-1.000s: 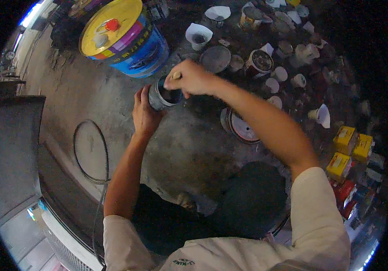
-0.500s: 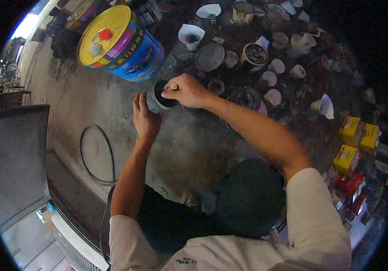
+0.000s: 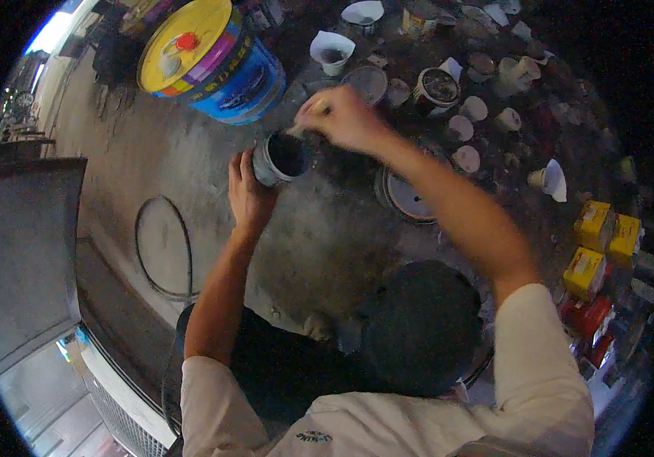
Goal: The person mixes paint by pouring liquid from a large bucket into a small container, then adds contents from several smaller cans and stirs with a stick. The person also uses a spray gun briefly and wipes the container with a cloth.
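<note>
My left hand (image 3: 251, 199) is wrapped round the side of a small grey tub (image 3: 267, 169). It is tilted, with its mouth facing right and dark inside. Just above the tub's rim, my right hand (image 3: 351, 122) grips a small tool with a yellowish handle and a pale tip (image 3: 296, 131). The hand is slightly blurred and its fingers cover most of the tool, so I cannot tell its exact kind. Beyond the tub stands a large blue bucket (image 3: 245, 85) with a yellow lid and a red cap.
Used cups and tubs, among them a white cup (image 3: 333, 67), litter the floor at the far right. Yellow boxes (image 3: 585, 273) are stacked at the right. A black hose loop (image 3: 138, 228) lies at the left, near a grey panel (image 3: 26, 251). A round lid (image 3: 411, 199) lies below my right forearm.
My right hand has lifted the tool out of the tub's mouth, moving up and to the right. The left hand still holds the tub, now turned slightly with more of its inside showing.
</note>
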